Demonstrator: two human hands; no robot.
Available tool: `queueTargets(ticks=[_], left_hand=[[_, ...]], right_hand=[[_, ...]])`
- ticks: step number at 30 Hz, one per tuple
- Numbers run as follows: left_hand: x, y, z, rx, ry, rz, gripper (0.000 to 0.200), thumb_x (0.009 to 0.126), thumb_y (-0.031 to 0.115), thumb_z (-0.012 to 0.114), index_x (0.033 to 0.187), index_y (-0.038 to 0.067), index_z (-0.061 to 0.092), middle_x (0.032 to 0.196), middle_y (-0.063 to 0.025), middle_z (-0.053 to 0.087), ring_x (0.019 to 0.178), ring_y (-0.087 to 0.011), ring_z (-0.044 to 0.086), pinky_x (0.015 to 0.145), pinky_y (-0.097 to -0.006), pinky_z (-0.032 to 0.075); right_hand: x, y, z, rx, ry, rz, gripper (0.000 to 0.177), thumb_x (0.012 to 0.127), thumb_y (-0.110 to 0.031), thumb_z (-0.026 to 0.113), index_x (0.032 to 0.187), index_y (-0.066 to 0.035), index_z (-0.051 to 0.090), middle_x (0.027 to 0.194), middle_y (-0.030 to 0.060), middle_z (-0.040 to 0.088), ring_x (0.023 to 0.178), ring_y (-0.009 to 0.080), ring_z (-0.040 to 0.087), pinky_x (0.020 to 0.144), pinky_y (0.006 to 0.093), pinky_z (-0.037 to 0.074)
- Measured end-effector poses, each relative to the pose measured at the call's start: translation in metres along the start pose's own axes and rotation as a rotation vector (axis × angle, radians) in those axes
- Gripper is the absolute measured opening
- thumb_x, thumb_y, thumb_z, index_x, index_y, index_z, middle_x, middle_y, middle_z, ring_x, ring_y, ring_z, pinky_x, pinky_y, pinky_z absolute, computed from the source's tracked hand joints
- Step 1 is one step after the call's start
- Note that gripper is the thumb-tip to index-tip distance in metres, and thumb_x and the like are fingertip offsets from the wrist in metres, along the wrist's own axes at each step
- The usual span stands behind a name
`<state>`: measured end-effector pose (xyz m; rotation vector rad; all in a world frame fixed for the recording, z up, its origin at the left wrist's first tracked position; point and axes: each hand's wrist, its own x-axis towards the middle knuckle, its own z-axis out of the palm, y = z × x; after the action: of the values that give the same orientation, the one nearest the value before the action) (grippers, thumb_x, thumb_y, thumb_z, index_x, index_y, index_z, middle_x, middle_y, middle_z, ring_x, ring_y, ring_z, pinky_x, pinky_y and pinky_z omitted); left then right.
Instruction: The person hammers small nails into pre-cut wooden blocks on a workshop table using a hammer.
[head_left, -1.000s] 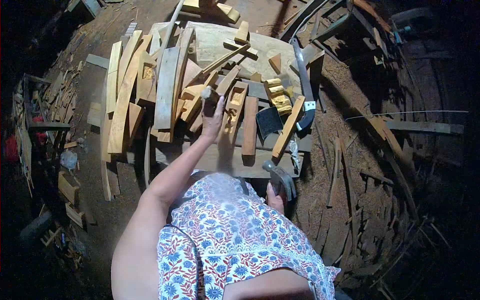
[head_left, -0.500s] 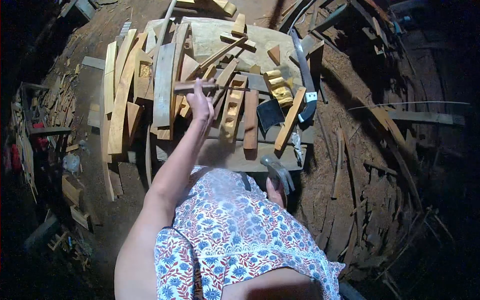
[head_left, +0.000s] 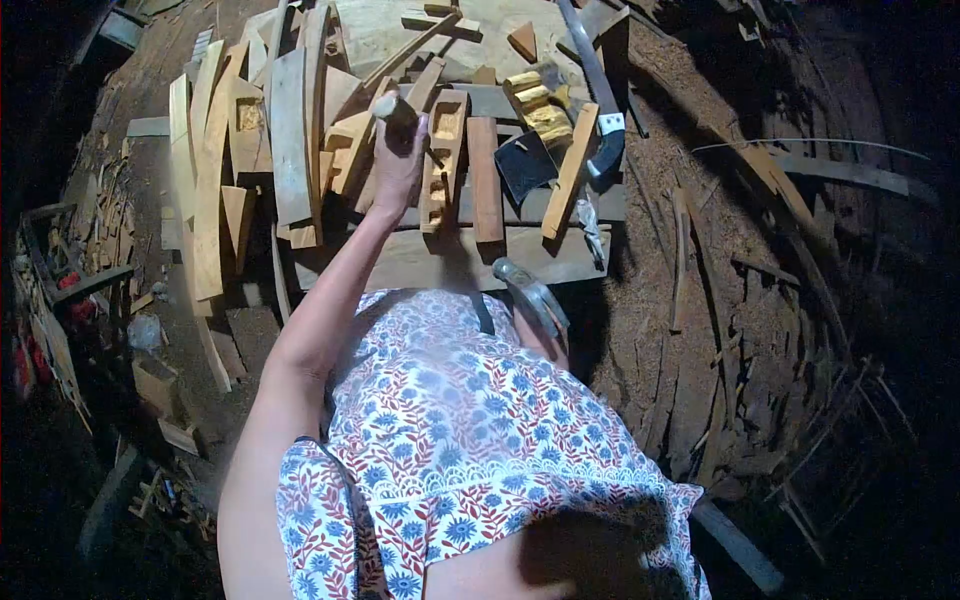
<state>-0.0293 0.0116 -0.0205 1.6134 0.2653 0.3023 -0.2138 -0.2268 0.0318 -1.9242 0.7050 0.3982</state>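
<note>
Left hand (head_left: pixel 401 176): fingers clamped around the chisel (head_left: pixel 396 114), above the notched block (head_left: pixel 455 148) on the bench (head_left: pixel 405 260). Right hand (head_left: pixel 540 338): largely hidden, its fingers apparently clamped on the hammer (head_left: pixel 529 292) beside the bench's near edge. A saw (head_left: pixel 590 62) lies right.

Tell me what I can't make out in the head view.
Head view:
- Tool: tip too small to tell if touching the block; grip hidden by left hand.
- Right hand: fingers mostly hidden by hammer and dress.
- Slab: far end cut by top edge.
</note>
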Motion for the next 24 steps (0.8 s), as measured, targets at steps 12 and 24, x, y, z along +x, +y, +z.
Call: queueTargets(ticks=[12,24], left_hand=[[0.004,0.009,0.016,0.05,-0.678,0.153,0.046,0.073,-0.006,0.043,0.117,0.006,0.044,0.099,-0.0058,0.054,0.089,-0.0168,0.052,0.084,-0.0287,0.039],[-0.006,0.015,0.011,0.109,-0.738,0.122,0.031,0.077,-0.002,0.051,0.105,0.005,0.04,0.09,-0.0124,0.052,0.084,-0.0213,0.052,0.076,-0.0288,0.041]], right_hand=[[0.007,-0.047,-0.002,-0.129,0.078,-0.295,0.041,0.085,-0.027,0.054,0.118,-0.004,0.046,0.113,0.0102,0.051,0.103,0.0182,0.047,0.089,0.031,0.036],[0.013,-0.114,0.024,-0.195,-0.107,-0.721,0.036,0.082,-0.017,0.056,0.114,-0.003,0.049,0.11,0.0151,0.052,0.1,0.027,0.05,0.086,0.0351,0.038]])
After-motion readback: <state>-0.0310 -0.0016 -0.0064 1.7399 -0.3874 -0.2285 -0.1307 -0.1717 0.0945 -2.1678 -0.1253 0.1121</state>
